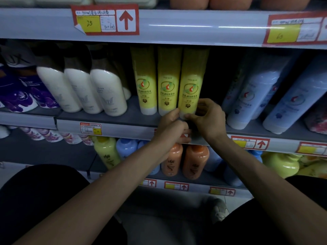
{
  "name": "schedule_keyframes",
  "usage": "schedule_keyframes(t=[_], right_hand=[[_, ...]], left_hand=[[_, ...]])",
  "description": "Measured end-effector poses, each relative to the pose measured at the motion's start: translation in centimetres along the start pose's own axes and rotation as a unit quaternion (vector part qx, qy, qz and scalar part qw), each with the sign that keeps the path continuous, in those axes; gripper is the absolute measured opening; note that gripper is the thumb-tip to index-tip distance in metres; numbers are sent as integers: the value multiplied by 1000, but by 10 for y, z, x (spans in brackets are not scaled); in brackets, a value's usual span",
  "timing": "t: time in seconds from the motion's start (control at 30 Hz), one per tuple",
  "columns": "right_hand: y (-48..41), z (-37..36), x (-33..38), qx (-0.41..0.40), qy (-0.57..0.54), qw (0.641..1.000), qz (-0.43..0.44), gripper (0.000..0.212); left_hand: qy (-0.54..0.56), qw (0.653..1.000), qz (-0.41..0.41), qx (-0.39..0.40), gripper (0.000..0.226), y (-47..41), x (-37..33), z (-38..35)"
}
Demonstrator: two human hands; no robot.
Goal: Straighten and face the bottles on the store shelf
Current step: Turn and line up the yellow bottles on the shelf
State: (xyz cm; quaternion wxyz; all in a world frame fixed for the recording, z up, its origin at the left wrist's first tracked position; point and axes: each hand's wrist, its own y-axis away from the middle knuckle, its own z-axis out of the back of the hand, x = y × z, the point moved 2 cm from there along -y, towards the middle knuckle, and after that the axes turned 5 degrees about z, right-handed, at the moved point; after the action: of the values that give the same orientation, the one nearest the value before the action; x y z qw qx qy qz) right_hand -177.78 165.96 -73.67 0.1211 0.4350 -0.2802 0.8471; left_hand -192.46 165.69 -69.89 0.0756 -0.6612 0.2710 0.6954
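Observation:
Three tall yellow bottles stand side by side on the middle shelf (109, 119), labels facing out. The rightmost yellow bottle (192, 80) is held at its base by both hands. My left hand (170, 123) grips its lower left edge with thumb and fingers. My right hand (207, 117) curls round its lower right side. The other two yellow bottles (169, 78) (145, 76) stand untouched to its left. A dark gap lies just right of the held bottle.
White bottles (108, 92) lean at the left, with purple packs (17, 91) beyond them. Pale blue bottles (254, 96) lean at the right. Below are orange bottles (194, 161) and a yellow bottle (106, 152). The upper shelf rail (177, 27) carries price tags.

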Motion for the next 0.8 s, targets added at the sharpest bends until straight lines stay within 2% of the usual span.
schedule_keyframes(t=[0.33,0.5,0.63,0.7,0.8], right_hand=[[2,-2,7,-10,28,1000,7,53],[3,-2,7,-9,33,999,0,55],[10,0,13,-51,35,998,-6,62],[13,-1,17,-60,37,998,3,70],[12,-8,21,-66,54,996,9,74]], left_hand=[[-13,1000,-22,4,57,-5,5,3],[-17,998,-56,-21,51,-5,10,9],[-78,979,-81,-168,30,-9,21,40],[-129,956,-114,-237,19,-8,22,60],[-228,915,-168,-287,20,-8,22,81]])
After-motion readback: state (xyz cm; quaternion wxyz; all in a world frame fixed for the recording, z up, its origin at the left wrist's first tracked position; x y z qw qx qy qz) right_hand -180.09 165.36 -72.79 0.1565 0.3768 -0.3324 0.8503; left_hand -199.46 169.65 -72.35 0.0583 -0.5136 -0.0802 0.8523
